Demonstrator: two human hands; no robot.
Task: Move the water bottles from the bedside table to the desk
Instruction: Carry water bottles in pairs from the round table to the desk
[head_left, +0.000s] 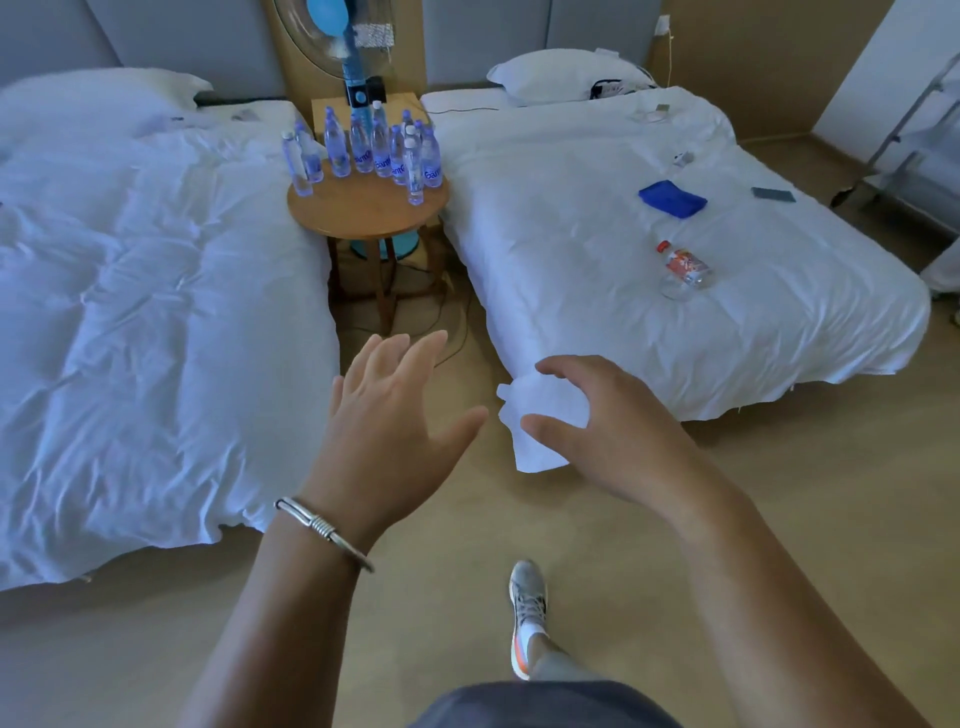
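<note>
Head view: a cluster of clear water bottles (363, 150) with blue labels is seen standing upright on a round wooden bedside worktop (363, 210), set between two white beds; the left hand (395, 415) is held out over the floor, empty, its grip spread wide, a silver bangle (322, 530) at the wrist; the right hand (613, 436) is cupped, its grip partly spread, in front of the right bed's corner; both hands are well apart from the bottles; a red-labelled bottle (683, 267) lies on the right bed (571, 234).
</note>
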